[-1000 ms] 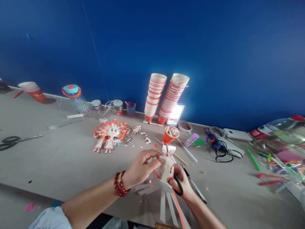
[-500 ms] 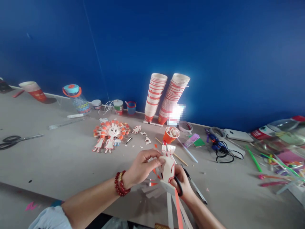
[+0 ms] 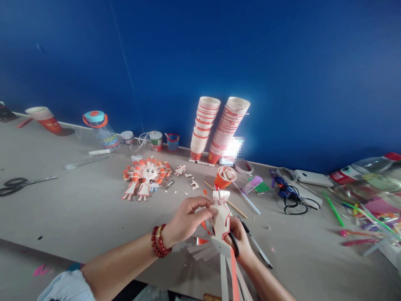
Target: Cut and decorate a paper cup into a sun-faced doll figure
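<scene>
My left hand [image 3: 194, 215] pinches the left edge of a white paper cutout [image 3: 221, 221] with red outlines, thumb on its front. Long white and orange paper strips [image 3: 224, 267] hang from its lower end. My right hand [image 3: 240, 238] is closed around the black handle of a pair of scissors [image 3: 234, 244], partly behind the paper. The blade tips show at the cutout's upper edge. Just beyond them stands an orange paper cup [image 3: 224, 177] filled with paper scraps. A finished paper doll [image 3: 148, 171] with curled orange-and-white strips around its face lies to the left.
Two tall stacks of paper cups [image 3: 205, 127] stand against the blue wall. A second pair of scissors [image 3: 26, 184] lies far left. On the right are a blue glue gun [image 3: 286, 190], a white phone-like device [image 3: 313, 177] and a plastic bottle [image 3: 360, 169]. A pen [image 3: 258, 246] lies beside my right hand.
The scissors have shifted very slightly at the handle and blade tips. My left hand keeps its pinch on the paper cutout, and the table things have not moved.
</scene>
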A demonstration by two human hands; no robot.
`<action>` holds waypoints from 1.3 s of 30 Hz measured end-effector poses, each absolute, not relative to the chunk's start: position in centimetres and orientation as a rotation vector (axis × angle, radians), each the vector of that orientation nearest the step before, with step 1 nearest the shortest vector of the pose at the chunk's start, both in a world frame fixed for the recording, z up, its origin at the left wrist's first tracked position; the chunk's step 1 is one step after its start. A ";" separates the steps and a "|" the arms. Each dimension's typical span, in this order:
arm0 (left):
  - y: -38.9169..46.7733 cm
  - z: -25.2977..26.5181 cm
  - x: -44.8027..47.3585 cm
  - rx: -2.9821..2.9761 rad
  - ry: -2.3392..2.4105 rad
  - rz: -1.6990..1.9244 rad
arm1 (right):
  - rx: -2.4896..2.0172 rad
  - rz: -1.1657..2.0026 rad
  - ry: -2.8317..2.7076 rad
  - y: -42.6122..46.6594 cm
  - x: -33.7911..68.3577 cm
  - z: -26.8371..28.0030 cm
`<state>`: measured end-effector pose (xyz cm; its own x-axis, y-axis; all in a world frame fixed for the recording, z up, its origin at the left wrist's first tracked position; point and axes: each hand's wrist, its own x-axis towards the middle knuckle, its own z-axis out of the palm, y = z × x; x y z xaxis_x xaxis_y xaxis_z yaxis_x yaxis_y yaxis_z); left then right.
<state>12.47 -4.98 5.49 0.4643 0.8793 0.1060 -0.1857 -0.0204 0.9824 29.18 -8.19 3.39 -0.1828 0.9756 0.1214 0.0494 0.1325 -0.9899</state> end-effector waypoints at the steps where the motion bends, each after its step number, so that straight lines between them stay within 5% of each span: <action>1: -5.0 5.5 12.5 1.324 0.690 0.968 | -1.067 1.207 -1.444 -8.2 29.2 3.4; 39: -4.5 6.6 11.5 1.413 0.738 0.902 | -1.176 1.348 -1.482 -8.2 29.9 2.7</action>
